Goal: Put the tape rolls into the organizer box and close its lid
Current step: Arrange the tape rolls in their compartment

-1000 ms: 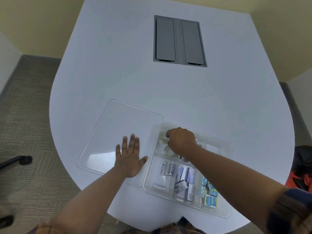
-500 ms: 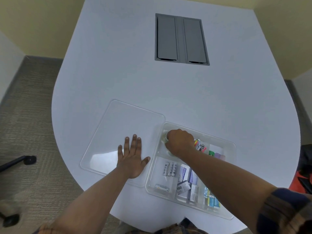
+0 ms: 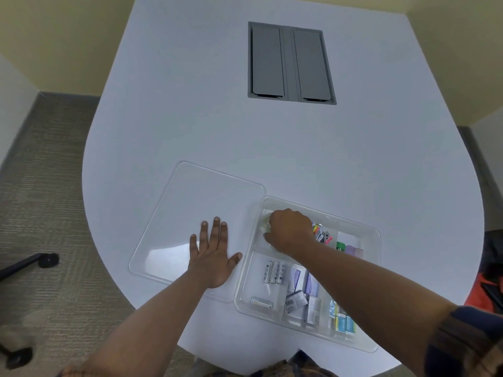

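A clear plastic organizer box [image 3: 362, 229] lies open near the table's front edge, right of centre. Its clear lid [image 3: 196, 202] lies flat on the table to its left. My left hand [image 3: 213, 254] rests flat on the lid's near right part, fingers spread. My right hand [image 3: 290, 229] is down in the box's far left compartment, fingers curled over clear tape rolls [image 3: 265, 224]; only a sliver of a roll shows at the hand's left edge. Whether the fingers grip a roll is hidden.
Other compartments hold batteries [image 3: 273, 272], small boxes [image 3: 302, 289], blue-green packets [image 3: 344, 321] and coloured markers [image 3: 322, 234]. A grey cable hatch [image 3: 290, 63] is set in the white table [image 3: 272, 145] farther back. A chair base [image 3: 35, 261] stands on the carpet at left.
My right hand has shifted slightly left and deeper over the tape rolls in the far left compartment, now covering them almost fully. My left hand stays flat on the lid.
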Available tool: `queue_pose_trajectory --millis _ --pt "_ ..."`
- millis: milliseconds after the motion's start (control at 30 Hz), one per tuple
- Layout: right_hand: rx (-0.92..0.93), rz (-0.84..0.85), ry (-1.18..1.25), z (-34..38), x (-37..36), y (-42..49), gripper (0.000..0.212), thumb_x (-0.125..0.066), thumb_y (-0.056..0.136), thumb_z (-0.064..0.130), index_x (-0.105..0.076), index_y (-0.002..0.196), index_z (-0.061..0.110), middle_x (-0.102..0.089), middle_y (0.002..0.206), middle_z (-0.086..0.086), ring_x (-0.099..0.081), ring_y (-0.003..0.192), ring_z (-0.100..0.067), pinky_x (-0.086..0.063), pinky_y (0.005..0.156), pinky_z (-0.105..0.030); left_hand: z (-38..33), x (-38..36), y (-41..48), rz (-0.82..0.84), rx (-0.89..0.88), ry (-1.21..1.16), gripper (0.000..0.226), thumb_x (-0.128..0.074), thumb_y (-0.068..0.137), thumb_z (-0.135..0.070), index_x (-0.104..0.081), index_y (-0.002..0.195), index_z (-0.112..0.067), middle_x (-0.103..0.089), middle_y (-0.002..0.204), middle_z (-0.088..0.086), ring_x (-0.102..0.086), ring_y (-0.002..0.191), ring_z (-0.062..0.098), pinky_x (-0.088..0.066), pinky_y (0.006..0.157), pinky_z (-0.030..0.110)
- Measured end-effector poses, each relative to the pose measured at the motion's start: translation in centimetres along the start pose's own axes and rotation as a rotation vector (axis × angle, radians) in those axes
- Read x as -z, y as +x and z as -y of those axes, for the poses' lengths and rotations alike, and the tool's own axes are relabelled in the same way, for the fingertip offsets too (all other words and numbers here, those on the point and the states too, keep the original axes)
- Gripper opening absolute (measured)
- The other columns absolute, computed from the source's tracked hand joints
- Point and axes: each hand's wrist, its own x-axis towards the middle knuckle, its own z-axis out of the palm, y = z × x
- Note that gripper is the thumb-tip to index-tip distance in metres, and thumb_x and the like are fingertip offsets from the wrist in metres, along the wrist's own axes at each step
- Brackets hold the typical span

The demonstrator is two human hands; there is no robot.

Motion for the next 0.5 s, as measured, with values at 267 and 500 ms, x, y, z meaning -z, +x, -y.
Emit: queue_pose_trajectory --millis 267,500 --pt "-0.133 0.065 0.055 -2.5 2.3 -1.1 0.022 -0.066 0.073 0.021 -0.065 0.095 0.016 -0.067 0.094 -0.006 -0.065 0.09 -0.031 -0.049 0.069 -0.032 0.0 0.0 0.0 0.001 0.002 -0.009 0.082 -0.015 0.092 -0.064 0.033 0.138 -0.017 0.047 0.141 -0.003 0.04 0.134 0.025 0.014 0.113 0.053" --pt "-0.095 0.07 0.024 -1.9 0.6 -2.0 0.02 -0.066 0.08 0.023 -0.064 0.099 0.016 -0.067 0.094 -0.006 -0.066 0.087 -0.03 -0.046 0.065 -0.031 0.0 0.2 -0.1 0.013 -0.004 -0.007 0.081 -0.015 0.092 -0.064 0.037 0.134 -0.017 0.048 0.14 -0.004 0.041 0.134 0.025 0.015 0.113 0.052"
